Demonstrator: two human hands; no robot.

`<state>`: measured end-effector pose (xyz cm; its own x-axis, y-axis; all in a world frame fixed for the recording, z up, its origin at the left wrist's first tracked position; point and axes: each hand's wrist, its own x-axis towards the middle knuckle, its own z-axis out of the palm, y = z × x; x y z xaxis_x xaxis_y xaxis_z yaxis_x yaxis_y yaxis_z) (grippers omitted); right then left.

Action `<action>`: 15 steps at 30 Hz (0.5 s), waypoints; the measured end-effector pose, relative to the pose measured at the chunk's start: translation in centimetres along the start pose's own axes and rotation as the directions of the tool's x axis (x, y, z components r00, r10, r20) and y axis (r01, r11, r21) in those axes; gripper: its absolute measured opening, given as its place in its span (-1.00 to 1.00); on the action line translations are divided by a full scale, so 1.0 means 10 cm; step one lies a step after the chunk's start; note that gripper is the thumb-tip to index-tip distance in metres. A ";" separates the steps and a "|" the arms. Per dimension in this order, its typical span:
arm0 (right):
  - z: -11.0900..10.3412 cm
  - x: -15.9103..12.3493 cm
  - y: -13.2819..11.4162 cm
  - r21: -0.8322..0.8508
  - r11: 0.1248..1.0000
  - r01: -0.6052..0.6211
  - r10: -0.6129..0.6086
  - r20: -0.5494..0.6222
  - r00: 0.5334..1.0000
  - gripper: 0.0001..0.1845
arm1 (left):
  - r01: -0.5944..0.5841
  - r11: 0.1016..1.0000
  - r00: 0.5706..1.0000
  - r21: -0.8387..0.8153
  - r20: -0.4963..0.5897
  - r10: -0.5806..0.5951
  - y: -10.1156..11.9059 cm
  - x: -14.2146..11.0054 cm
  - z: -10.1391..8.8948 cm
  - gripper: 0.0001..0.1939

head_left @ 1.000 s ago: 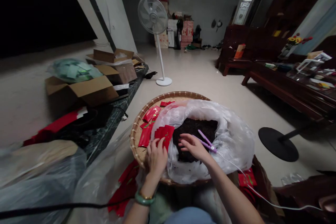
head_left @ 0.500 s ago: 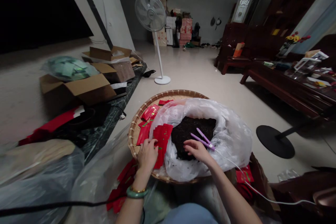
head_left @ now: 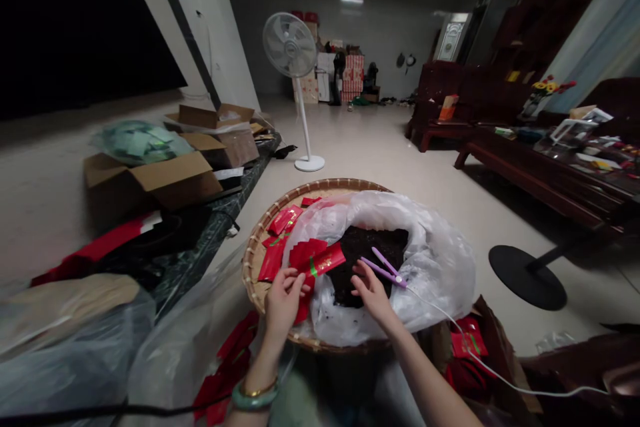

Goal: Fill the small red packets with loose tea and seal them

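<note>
A single red packet [head_left: 327,260] with gold print and a green mark is pinched in my left hand [head_left: 285,293], pointing right over the bag's edge. Beneath it, more red packets [head_left: 303,310] lie on the white plastic bag [head_left: 440,247]. The bag is rolled open around a dark, loose, crumbly material [head_left: 350,280]. Above this material hovers my right hand [head_left: 369,287], fingers apart and holding nothing. Just beyond its fingers, a purple hand sealer or straightener-like tool [head_left: 395,277] with a white cord rests with its arms spread. A round woven bamboo tray [head_left: 255,247] carries everything.
Several flat red packets [head_left: 285,219] lie on the tray's left side. A box [head_left: 467,340] with red packets stands at lower right. Cardboard boxes [head_left: 173,173] sit on a ledge at left. A white standing fan [head_left: 290,47] is ahead, and a dark wooden table [head_left: 520,167] stands right.
My left hand has lifted one red packet off the pile and turned it toward the right. My right hand stays over the dark material, its fingers raised and more spread. The camera has tilted slightly up.
</note>
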<state>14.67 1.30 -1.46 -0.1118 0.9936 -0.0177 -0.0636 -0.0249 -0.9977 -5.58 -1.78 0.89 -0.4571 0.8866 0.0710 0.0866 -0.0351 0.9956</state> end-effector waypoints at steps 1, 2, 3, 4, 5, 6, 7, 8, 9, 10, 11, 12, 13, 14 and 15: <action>0.03 0.00 0.00 -0.013 0.999 0.038 -0.038 -0.013 0.999 -0.33 | 0.049 0.995 0.999 -0.083 0.007 -0.048 -0.04 -0.06 0.06 -0.61; 0.06 0.00 -0.01 -0.040 0.996 0.076 -0.077 -0.020 0.997 -0.35 | 0.092 0.985 0.996 -0.146 0.017 -0.090 -0.08 -0.12 0.12 -0.57; 0.08 -0.01 -0.03 -0.082 0.989 0.120 -0.123 -0.028 0.992 -0.39 | 0.127 0.973 0.992 -0.193 0.023 -0.125 -0.12 -0.19 0.18 -0.54; 0.10 -0.02 -0.06 -0.137 0.976 0.171 -0.178 -0.043 0.983 -0.43 | 0.155 0.961 0.988 -0.228 0.039 -0.150 -0.15 -0.26 0.23 -0.54; 0.10 -0.04 -0.08 -0.201 0.953 0.225 -0.241 -0.059 0.969 -0.47 | 0.177 0.951 0.984 -0.253 0.063 -0.166 -0.18 -0.33 0.26 -0.56; 0.10 -0.06 -0.10 -0.269 0.922 0.277 -0.306 -0.074 0.949 -0.50 | 0.195 0.942 0.980 -0.273 0.084 -0.178 -0.19 -0.38 0.29 -0.58; 0.10 -0.08 -0.12 -0.333 0.886 0.323 -0.367 -0.079 0.927 -0.52 | 0.209 0.934 0.977 -0.289 0.106 -0.186 -0.20 -0.43 0.31 -0.60; 0.09 -0.11 -0.13 -0.387 0.850 0.357 -0.416 -0.079 0.906 -0.52 | 0.221 0.928 0.974 -0.301 0.123 -0.192 -0.20 -0.48 0.33 -0.61; 0.07 -0.13 -0.13 -0.431 0.818 0.380 -0.452 -0.074 0.889 -0.52 | 0.234 0.921 0.970 -0.311 0.133 -0.201 -0.19 -0.51 0.34 -0.61; 0.06 -0.15 -0.13 -0.467 0.790 0.397 -0.479 -0.066 0.875 -0.51 | 0.246 0.915 0.967 -0.319 0.139 -0.212 -0.18 -0.53 0.35 -0.60; 0.04 -0.17 -0.12 -0.498 0.764 0.411 -0.502 -0.058 0.863 -0.51 | 0.258 0.909 0.964 -0.326 0.143 -0.223 -0.16 -0.54 0.35 -0.58; 0.03 -0.18 -0.10 -0.524 0.740 0.422 -0.522 -0.053 0.851 -0.51 | 0.270 0.903 0.961 -0.334 0.146 -0.233 -0.15 -0.55 0.36 -0.57; 0.02 -0.19 -0.09 -0.548 0.717 0.431 -0.541 -0.047 0.840 -0.51 | 0.279 0.897 0.959 -0.344 0.147 -0.242 -0.13 -0.56 0.37 -0.55; 0.01 -0.20 -0.07 -0.569 0.695 0.440 -0.558 -0.041 0.829 -0.51 | 0.286 0.890 0.957 -0.355 0.147 -0.249 -0.12 -0.56 0.37 -0.54; 0.00 -0.21 -0.06 -0.585 0.676 0.447 -0.571 -0.034 0.820 -0.51 | 0.291 0.883 0.956 -0.369 0.145 -0.255 -0.12 -0.56 0.38 -0.54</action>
<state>14.92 -0.75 -0.82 -0.0217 0.8328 0.5532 0.4876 0.4919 -0.7213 0.26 -4.93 -0.90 -0.3309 0.9234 -0.1943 -0.3832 0.0567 0.9219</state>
